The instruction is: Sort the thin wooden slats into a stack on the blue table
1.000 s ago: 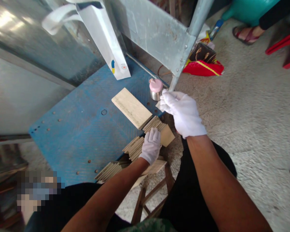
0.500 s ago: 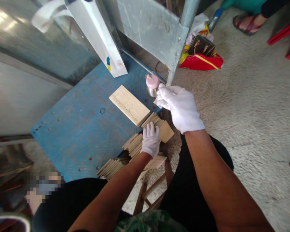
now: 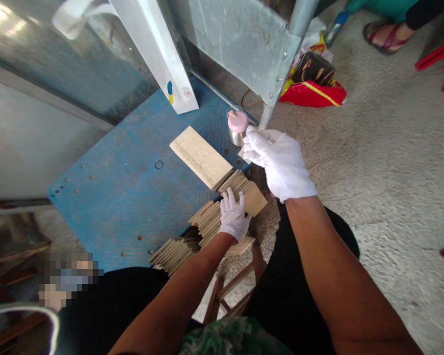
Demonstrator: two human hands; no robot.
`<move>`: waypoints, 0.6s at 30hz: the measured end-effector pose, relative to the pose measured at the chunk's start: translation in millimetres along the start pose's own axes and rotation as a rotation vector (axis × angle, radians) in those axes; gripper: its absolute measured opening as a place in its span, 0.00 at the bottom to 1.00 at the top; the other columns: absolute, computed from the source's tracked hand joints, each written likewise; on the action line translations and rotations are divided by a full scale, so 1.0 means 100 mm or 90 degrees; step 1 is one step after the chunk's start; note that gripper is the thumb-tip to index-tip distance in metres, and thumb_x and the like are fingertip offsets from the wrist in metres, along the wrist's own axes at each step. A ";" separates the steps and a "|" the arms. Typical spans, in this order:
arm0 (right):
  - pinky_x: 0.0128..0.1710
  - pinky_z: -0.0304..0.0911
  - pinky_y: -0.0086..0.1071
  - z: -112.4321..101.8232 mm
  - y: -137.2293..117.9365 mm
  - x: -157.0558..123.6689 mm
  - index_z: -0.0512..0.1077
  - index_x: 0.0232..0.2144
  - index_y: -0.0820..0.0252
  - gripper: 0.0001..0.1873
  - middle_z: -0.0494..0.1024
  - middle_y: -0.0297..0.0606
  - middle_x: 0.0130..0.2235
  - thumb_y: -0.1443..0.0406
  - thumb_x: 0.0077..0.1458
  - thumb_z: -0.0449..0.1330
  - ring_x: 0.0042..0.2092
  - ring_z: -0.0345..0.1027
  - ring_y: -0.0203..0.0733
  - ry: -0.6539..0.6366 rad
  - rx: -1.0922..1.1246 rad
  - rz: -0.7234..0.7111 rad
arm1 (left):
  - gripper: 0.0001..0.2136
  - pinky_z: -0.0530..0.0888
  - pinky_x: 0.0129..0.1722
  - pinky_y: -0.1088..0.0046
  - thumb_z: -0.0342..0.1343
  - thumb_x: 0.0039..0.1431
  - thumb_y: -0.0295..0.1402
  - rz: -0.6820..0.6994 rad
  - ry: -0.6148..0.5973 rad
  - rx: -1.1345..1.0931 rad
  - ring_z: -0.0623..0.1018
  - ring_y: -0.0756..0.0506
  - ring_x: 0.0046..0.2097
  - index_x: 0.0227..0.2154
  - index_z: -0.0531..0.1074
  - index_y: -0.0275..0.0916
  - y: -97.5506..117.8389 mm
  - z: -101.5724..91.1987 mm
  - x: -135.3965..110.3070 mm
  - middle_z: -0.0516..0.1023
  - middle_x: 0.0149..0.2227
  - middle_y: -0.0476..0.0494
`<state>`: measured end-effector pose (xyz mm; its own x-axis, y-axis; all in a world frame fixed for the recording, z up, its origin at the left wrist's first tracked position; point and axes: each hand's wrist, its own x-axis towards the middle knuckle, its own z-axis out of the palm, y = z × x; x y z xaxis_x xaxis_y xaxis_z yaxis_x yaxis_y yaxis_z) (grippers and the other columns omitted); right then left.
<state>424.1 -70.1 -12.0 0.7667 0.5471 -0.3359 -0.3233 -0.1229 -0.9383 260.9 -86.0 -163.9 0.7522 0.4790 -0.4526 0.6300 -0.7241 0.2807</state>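
My left hand (image 3: 233, 216), in a white glove, rests flat on a fanned row of thin wooden slats (image 3: 210, 219) that lie on a small wooden stool (image 3: 240, 276). My right hand (image 3: 279, 162), also gloved, is raised just right of a pink-lidded metal cup (image 3: 238, 127) and pinches a small pale piece at its fingertips. A longer pale wooden board (image 3: 201, 157) lies flat on the blue metal table (image 3: 133, 182), next to the slats.
A white paper bag (image 3: 159, 54) hangs over the back of the table. A galvanised metal panel and post (image 3: 277, 64) stand behind. Red and brown bags (image 3: 313, 81) lie on the concrete floor. Another person's sandalled foot (image 3: 383, 34) is at top right.
My left hand has slid a little up along the slats toward the top of the fan. My right hand has barely shifted.
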 end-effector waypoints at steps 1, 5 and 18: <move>0.28 0.64 0.25 0.00 0.00 0.00 0.70 0.32 0.60 0.17 0.71 0.32 0.27 0.52 0.53 0.62 0.29 0.67 0.31 0.000 -0.001 0.003 | 0.39 0.51 0.61 0.46 0.59 0.51 0.40 0.000 0.005 0.003 0.41 0.23 0.66 0.64 0.51 0.35 -0.01 0.01 -0.01 0.37 0.67 0.22; 0.28 0.64 0.25 0.00 -0.01 -0.01 0.70 0.31 0.60 0.18 0.71 0.32 0.26 0.51 0.52 0.62 0.29 0.67 0.31 -0.003 0.000 0.005 | 0.41 0.52 0.61 0.45 0.60 0.50 0.41 -0.003 0.012 0.007 0.41 0.24 0.67 0.65 0.50 0.34 -0.02 0.07 -0.10 0.37 0.67 0.22; 0.29 0.63 0.28 -0.06 0.01 -0.04 0.71 0.32 0.58 0.18 0.74 0.34 0.30 0.49 0.51 0.62 0.30 0.68 0.33 -0.005 0.007 -0.002 | 0.22 0.71 0.53 0.72 0.43 0.64 0.31 0.118 -0.037 -0.166 0.73 0.46 0.55 0.60 0.61 0.41 0.19 0.41 -0.36 0.69 0.58 0.39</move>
<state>423.8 -76.9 -12.3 0.7637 0.5538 -0.3317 -0.3263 -0.1122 -0.9386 237.9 -137.7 -176.5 0.8510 0.3158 -0.4195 0.5173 -0.6416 0.5664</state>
